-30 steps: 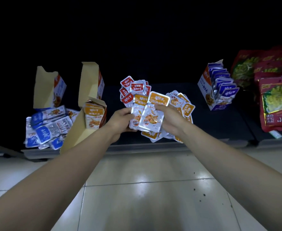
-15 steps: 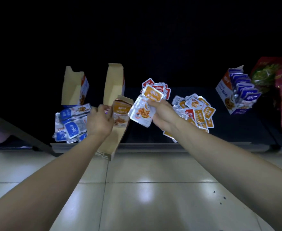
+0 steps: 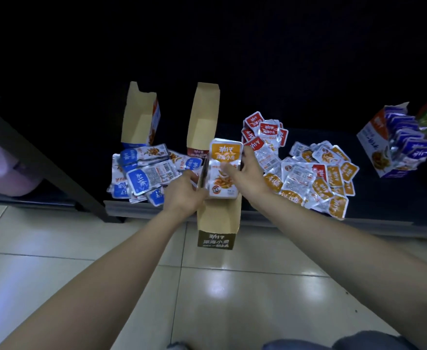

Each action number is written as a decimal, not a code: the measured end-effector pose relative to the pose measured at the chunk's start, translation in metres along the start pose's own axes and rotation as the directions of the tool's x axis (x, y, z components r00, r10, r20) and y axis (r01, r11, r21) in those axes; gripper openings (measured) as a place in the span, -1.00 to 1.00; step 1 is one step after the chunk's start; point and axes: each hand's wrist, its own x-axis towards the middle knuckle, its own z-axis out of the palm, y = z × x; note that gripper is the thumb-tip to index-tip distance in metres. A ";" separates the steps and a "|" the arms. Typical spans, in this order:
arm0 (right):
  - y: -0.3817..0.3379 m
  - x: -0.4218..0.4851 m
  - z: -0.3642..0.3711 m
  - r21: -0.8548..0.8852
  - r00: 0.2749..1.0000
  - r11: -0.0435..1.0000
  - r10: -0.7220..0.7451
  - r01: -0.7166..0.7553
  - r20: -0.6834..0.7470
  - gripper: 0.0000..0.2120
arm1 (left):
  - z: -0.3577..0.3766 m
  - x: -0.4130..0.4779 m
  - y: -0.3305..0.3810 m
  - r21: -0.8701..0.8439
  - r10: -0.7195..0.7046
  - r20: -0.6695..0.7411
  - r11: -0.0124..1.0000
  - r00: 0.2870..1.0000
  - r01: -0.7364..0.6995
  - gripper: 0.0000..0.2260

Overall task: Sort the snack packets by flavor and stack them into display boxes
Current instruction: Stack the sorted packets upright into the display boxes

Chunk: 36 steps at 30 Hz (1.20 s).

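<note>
Tiled floor [image 3: 232, 286] fills the lower view. A dark low shelf [image 3: 308, 223] runs across above it.

Held box [image 3: 218, 221] is open-topped brown card. It juts forward over the shelf edge, printed end toward the camera.

Purple box [image 3: 389, 147], far right of the held box, stands tilted and is packed with purple packets. Blue box [image 3: 141, 117] stands behind and left of the held box, and red box [image 3: 203, 114] directly behind it. Both are open and show plain card inside.

Orange pile [image 3: 318, 183] lies right of the held box, blue pile [image 3: 144, 175] left of it, and red pile [image 3: 265, 132] behind and right.

Left hand [image 3: 182, 195]: grip closed round the held box's left wall.

Right hand [image 3: 247, 175]: grip holding an orange stack [image 3: 223, 170] upright at the held box's far end, thumb across its face.
</note>
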 end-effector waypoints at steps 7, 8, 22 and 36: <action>0.016 -0.001 -0.010 -0.445 0.982 0.875 -0.179 0.190 0.067 -0.62 | 0.003 -0.009 0.001 -0.150 -0.017 0.101 0.988 0.995 0.032 -0.74; 0.016 -0.001 -0.010 -0.431 0.981 0.882 -0.156 0.192 0.118 -0.62 | 0.003 -0.008 0.001 -0.152 -0.009 0.109 0.988 0.994 0.026 -0.74; 0.015 0.009 -0.011 -0.010 0.993 0.998 -0.060 0.062 0.105 -0.50 | 0.008 -0.003 -0.002 -0.191 -0.001 0.134 0.981 0.991 0.026 -0.60; 0.012 -0.001 -0.040 -0.071 0.982 0.997 0.049 -0.036 0.183 -0.57 | 0.000 0.004 0.021 -0.086 0.242 -0.373 0.952 0.896 -0.294 -0.77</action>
